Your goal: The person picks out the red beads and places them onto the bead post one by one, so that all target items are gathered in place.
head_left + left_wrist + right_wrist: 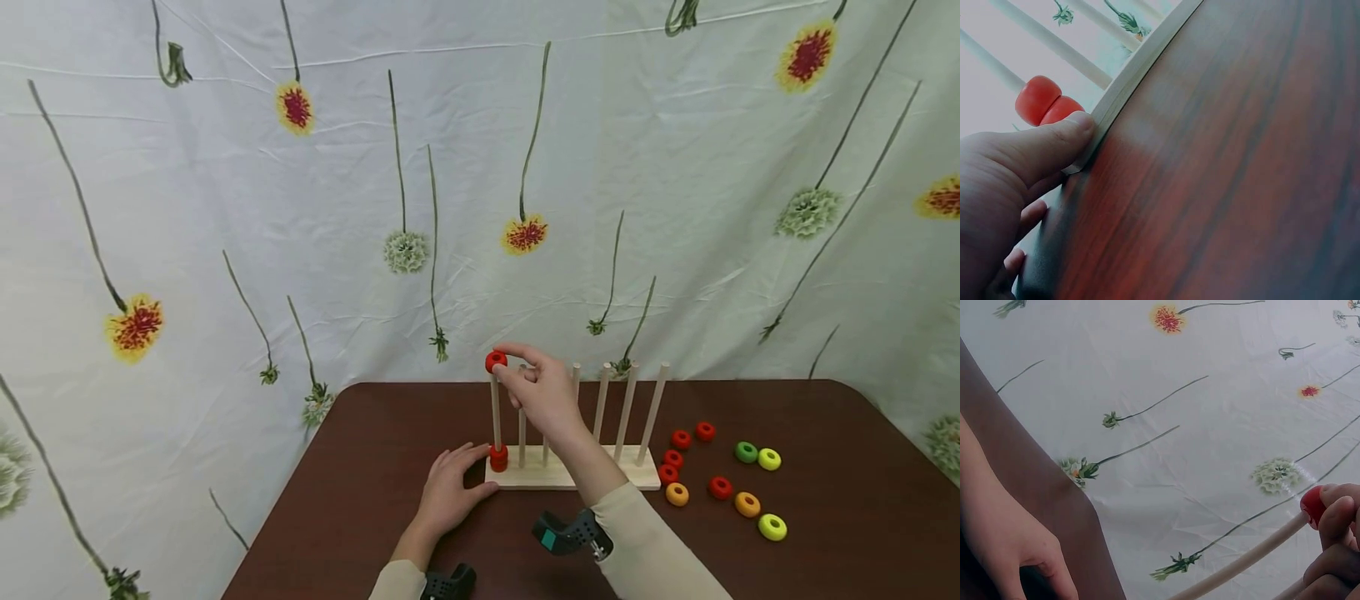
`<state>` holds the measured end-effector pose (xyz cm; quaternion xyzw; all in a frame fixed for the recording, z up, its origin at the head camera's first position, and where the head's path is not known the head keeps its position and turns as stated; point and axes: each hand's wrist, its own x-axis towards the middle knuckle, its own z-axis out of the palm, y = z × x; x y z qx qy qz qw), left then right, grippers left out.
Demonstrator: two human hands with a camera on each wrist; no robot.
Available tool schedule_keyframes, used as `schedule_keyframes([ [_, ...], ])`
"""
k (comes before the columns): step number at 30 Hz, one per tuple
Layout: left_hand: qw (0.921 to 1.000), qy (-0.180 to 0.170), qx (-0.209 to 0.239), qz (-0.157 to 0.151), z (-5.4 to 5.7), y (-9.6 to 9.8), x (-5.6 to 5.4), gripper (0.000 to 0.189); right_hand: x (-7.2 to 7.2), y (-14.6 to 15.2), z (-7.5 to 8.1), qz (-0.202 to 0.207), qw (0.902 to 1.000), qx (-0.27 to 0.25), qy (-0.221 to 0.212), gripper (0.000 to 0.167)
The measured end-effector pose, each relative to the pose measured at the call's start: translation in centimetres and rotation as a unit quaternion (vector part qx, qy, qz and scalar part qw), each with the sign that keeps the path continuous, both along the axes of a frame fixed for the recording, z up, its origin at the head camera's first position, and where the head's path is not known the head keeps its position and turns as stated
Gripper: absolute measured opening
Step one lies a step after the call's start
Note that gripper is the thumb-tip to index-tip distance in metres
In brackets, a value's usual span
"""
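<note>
A wooden peg stand point(570, 477) with upright pegs stands on the table. My right hand point(546, 396) pinches a red bead point(496, 360) between thumb and fingers at the top of the leftmost peg. In the right wrist view, this red bead point(1313, 506) is at the peg's tip. Stacked red beads point(498, 458) sit at the bottom of that same peg. My left hand point(450, 492) holds the stand's left end, its thumb at the front edge and its fingers around the far side. The left wrist view shows the thumb point(1066, 137) against the base, beside two red beads point(1038, 100).
Right of the stand lie loose beads: several red ones point(705, 431), orange ones point(747, 504), a green one point(746, 452) and yellow-green ones point(772, 527). The dark brown table point(360, 442) ends at a flower-printed cloth point(465, 183) behind it.
</note>
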<state>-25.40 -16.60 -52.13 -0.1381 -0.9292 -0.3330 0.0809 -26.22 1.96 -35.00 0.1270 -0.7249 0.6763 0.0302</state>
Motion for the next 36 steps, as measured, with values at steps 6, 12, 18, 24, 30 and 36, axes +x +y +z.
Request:
schedule_keyframes([
  [6, 1.0, -0.002, 0.0, 0.001, -0.1, 0.0, -0.1, 0.056, -0.1, -0.4, -0.3, -0.005, 0.9998, 0.019, 0.004, 0.029],
  [12, 1.0, 0.0, 0.001, -0.004, -0.1, 0.0, -0.1, 0.056, -0.2, -0.6, -0.8, -0.013, 0.9987, 0.046, 0.016, 0.029],
  [18, 1.0, 0.003, 0.001, -0.002, -0.1, 0.0, -0.1, 0.056, -0.4, -0.7, -1.1, -0.014, 0.9984, 0.052, 0.016, 0.03],
  [24, 1.0, 0.003, 0.005, -0.004, 0.1, 0.0, 0.0, 0.055, -0.4, -0.6, -1.1, -0.012, 0.9985, 0.052, 0.016, 0.03],
  [30, 0.9999, 0.001, 0.008, -0.006, 0.1, 0.0, 0.0, 0.055, -0.1, -0.4, -0.9, -0.006, 0.9991, 0.04, 0.01, 0.029],
  [36, 0.9999, 0.004, 0.008, -0.007, 0.1, 0.0, -0.1, 0.055, -0.1, -0.3, -0.8, 0.003, 0.9993, 0.037, 0.01, 0.029],
])
